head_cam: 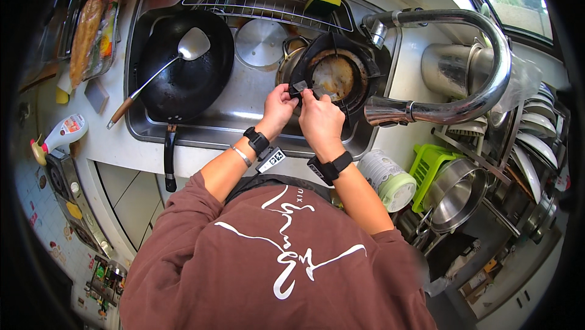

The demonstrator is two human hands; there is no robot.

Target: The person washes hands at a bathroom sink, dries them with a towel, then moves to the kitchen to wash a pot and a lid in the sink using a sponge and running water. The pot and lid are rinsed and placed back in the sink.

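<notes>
A round black wok stand (336, 42), with inward prongs and rust-brown residue inside, is tilted in the right part of the steel sink (256, 122). My left hand (278, 110) pinches its near left edge beside a small grey piece (300, 85). Close beside it, my right hand (322, 122) is curled, thumb and fingers closed on the same near edge; what lies under those fingers is partly hidden. Behind the stand, a small metal pot (289, 63) shows in part. A black wok (183, 83) fills the sink's left side, with a wooden-handled metal spatula (191, 44) across it.
A curved chrome faucet (498, 65) arches over the right side. A wire rack (274, 12) holds a yellow-green sponge (322, 4); below it lies a round metal disc (260, 42). Spray bottle (68, 130) stands left. A lidded canister (388, 181) and green basket (432, 172) sit right.
</notes>
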